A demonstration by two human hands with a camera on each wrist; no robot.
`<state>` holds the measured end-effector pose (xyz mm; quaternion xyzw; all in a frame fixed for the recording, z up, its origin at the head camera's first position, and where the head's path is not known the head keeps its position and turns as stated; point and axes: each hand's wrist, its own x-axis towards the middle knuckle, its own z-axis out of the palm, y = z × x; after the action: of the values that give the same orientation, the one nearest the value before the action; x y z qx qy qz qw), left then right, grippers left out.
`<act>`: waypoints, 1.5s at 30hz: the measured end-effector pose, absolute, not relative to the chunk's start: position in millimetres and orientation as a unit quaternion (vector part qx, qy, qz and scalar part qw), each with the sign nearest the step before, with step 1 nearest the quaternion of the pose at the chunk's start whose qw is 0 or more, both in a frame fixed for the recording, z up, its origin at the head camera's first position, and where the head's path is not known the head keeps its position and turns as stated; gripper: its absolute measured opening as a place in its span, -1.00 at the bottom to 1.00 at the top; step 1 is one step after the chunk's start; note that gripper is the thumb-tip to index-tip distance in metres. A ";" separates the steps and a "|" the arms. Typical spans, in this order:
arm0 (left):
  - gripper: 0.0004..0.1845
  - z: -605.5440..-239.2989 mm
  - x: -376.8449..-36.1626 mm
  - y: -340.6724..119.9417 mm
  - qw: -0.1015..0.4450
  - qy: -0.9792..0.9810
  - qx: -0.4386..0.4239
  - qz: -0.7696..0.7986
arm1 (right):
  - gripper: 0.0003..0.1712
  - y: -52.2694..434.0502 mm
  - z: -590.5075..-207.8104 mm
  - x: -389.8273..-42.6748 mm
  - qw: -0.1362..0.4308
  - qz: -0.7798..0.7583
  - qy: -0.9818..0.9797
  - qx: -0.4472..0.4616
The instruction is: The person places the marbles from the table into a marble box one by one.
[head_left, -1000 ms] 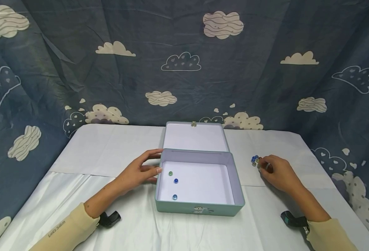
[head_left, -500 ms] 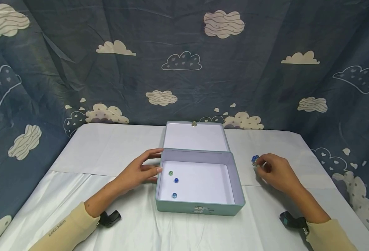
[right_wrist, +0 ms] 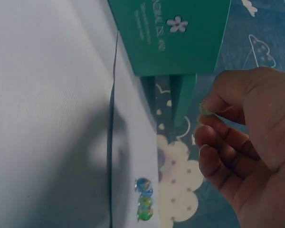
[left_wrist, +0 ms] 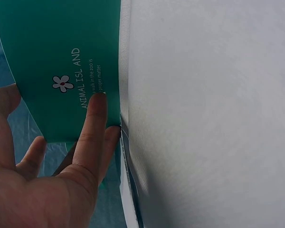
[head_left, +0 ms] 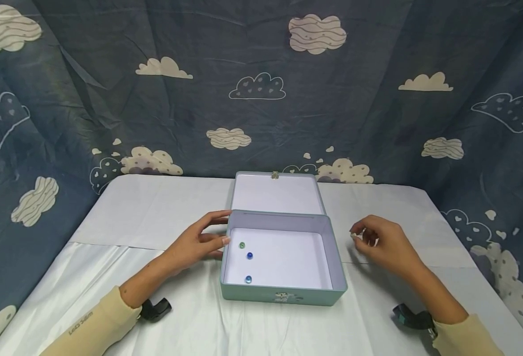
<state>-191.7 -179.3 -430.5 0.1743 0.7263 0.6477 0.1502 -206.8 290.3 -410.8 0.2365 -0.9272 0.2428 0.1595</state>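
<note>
A shallow green tin box (head_left: 283, 295) with a pale inside stands on the table, its lid (head_left: 275, 193) folded back. On its floor lie a green marble (head_left: 241, 245), a dark blue marble (head_left: 249, 255) and a light blue marble (head_left: 248, 279). My left hand (head_left: 196, 243) rests against the left wall, fingers spread and fairly straight, thumb at the rim. To the right of the box, my right hand (head_left: 387, 243) pinches a small greenish marble (right_wrist: 206, 110) between thumb and index finger, above the cloth. Several loose marbles (right_wrist: 144, 199) show in the right wrist view; the hand hides them in the head view.
White cloth (head_left: 168, 212) covers the table, with a fold line running across it. A dark blue curtain (head_left: 208, 113) with cloud prints hangs behind and at both sides. Black wrist cameras (head_left: 156, 310) sit under both forearms.
My right hand has picked a marble from the small pile and moved it left, toward the box. The left hand stays in place; the light blue marble in the box shifts slightly.
</note>
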 end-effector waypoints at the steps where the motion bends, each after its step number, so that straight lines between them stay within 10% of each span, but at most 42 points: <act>1: -0.27 -430.6 -191.7 -179.4 0.150 0.727 0.174 0.647 | -0.69 288.5 -409.4 -205.8 0.159 0.244 -0.926 0.239; 45: -0.27 -431.3 -192.9 -180.0 0.152 0.720 0.177 0.653 | -0.60 255.8 -398.9 -187.5 0.160 0.304 -0.891 0.298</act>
<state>-192.9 -180.0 -431.3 0.1766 0.7204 0.6532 0.1521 -187.5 255.8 -398.9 0.2982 -0.8906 0.3036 0.1601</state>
